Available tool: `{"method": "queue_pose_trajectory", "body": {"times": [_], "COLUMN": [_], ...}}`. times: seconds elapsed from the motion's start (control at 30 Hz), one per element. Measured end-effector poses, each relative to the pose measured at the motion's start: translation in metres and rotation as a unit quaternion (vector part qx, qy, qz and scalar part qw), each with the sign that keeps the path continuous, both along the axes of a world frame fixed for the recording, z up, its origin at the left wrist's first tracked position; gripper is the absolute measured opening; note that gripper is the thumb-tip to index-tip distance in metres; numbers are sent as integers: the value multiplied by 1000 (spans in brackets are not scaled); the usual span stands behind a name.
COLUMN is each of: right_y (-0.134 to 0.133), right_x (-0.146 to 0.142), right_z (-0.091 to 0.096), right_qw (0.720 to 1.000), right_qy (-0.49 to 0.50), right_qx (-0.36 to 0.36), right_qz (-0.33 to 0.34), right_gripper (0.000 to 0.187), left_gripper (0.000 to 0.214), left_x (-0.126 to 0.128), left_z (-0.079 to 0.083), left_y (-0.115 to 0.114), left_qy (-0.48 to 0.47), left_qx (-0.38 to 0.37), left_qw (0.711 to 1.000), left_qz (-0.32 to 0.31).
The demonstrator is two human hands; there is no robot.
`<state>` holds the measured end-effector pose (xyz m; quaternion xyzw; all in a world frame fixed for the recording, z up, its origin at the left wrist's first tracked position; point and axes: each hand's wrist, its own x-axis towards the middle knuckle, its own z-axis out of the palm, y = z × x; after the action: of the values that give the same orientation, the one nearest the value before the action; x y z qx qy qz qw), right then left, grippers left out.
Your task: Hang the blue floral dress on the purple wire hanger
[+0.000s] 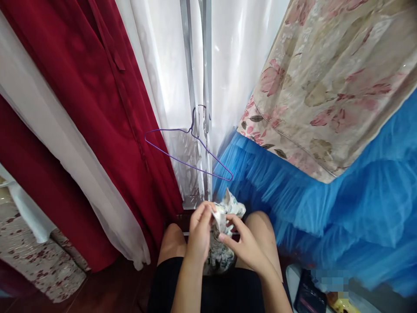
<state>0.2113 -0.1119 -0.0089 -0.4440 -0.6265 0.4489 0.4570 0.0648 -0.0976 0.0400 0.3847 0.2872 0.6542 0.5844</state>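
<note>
Red drape: hangs left of and behind the purple wire hanger.
Left hand: below the hanger, thumb and fingers pinching an edge of the printed cloth.
Printed cloth: crumpled between the thighs, below the hanger.
Right hand: below and right of the hanger, thumb and forefinger spread at the cloth; cannot tell whether they grip.
Blue tulle: right of the hanger.

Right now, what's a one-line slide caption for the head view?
Left hand pinching printed white cloth between knees, right hand against it, purple hanger beyond, blue ruffled tulle at right.
</note>
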Motion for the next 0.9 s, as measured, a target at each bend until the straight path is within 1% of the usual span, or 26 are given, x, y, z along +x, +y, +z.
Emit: {"method": "queue_pose_trajectory", "body": {"times": [0.03,0.07,0.1,0.13,0.2,0.27,0.3,0.33,0.37,0.43,0.47,0.53,0.6,0.67,0.7,0.73,0.77,0.83,0.9], "right_y": [-4,-8,-12,-14,-17,-18,-18,-18,-19,-24,-26,-28,-21,-1,14,32,53,98,141], "right_x": [0,0,0,0,3,11,16,21,28,41,48,62,77,92,99,106,111,115,108], "right_z": [6,10,13,13,12,12,13,16,20,31,38,54,72,91,100,109,118,135,148], "right_qw": [999,997,993,988,981,973,970,967,964,956,952,951,954,960,965,972,977,983,985], "right_qy": [4,15,31,52,103,150,167,175,173,137,106,27,-49,-96,-99,-88,-74,-40,8], "right_qx": [2,-11,-33,-62,-116,-146,-150,-148,-142,-131,-129,-129,-121,-86,-55,-12,31,110,136], "right_qz": [36,75,109,128,121,96,98,115,145,223,256,280,269,248,236,220,199,144,106], "right_gripper": [51,57,58,55,51,51,51,50,49,45,42,36,30,26,26,27,27,27,19], "left_gripper": [31,31,30,29,35,51,58,62,65,64,60,45,28,23,24,26,28,29,28], "left_x": [10,17,21,23,20,12,7,2,-2,-11,-16,-28,-44,-62,-70,-78,-85,-94,-98], "left_z": [3,4,3,1,-4,-11,-15,-20,-24,-34,-39,-50,-60,-67,-69,-68,-65,-52,-31], "left_y": [-7,-13,-16,-18,-17,-16,-16,-18,-21,-32,-38,-49,-55,-54,-51,-48,-43,-33,-24], "left_qy": [42,82,119,149,186,209,227,253,288,374,417,494,569,643,668,680,678,650,615], "left_qx": [14,23,29,35,47,65,71,70,65,57,57,57,48,38,40,46,53,76,105], "left_qw": [999,996,992,987,981,975,970,961,946,896,866,813,770,727,713,709,717,752,781], "left_qz": [-13,-24,-35,-42,-36,-33,-52,-87,-136,-235,-269,-302,-285,-239,-212,-184,-154,-83,-14]}}
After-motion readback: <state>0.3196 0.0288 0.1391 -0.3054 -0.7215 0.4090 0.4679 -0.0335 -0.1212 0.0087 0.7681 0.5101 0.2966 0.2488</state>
